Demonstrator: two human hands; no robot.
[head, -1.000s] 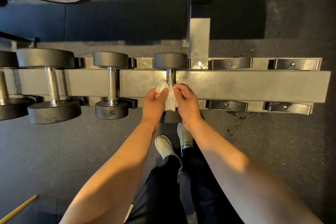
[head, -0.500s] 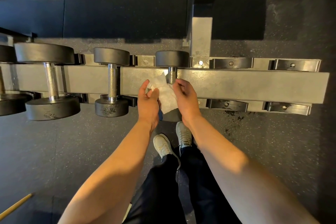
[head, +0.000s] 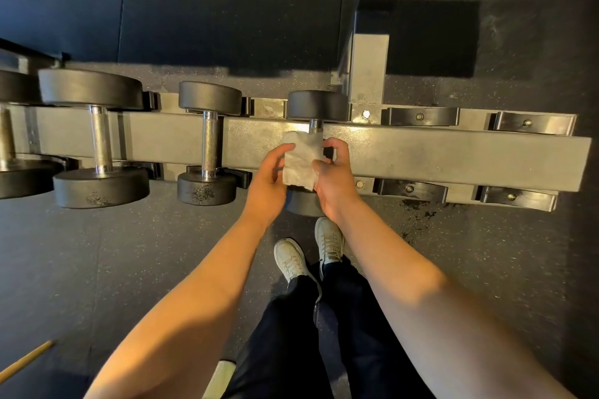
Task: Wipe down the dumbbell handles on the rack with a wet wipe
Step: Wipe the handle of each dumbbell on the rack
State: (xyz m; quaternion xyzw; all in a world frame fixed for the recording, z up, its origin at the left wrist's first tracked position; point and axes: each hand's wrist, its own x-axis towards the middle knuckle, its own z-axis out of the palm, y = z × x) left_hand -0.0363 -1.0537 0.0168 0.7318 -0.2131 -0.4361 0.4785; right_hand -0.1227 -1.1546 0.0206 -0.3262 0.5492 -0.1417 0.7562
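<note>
At the middle of the rack (head: 453, 159), a person stands over the smallest dumbbell (head: 317, 105), which lies across the grey beam with its far head against the upright post. Its near head shows between the two wrists. A short bright piece of its handle (head: 316, 127) shows just beyond the hands; the rest is covered by the wet wipe (head: 301, 162), a crumpled white sheet draped over the bar.

The right hand (head: 335, 181) grips from the right side. Its fingers (head: 337, 146) are curled over the far edge of the wipe and its thumb presses down on the cloth near the lower right corner, so the hand is clamped on wipe and bar together. The left hand (head: 265, 181) comes in from the other side with its fingers (head: 285, 148) close together and almost straight, the tips laid on the wipe's upper left edge. Whether the thumb nips the cloth from below I cannot tell.

To the left, two larger dumbbells (head: 209, 142) (head: 100, 139) sit in their cradles with bare knurled handles. To the right, the black cradles (head: 419, 116) hold nothing. Below the arms, pale shoes (head: 290, 257) stand on the dark speckled floor (head: 97, 269).
</note>
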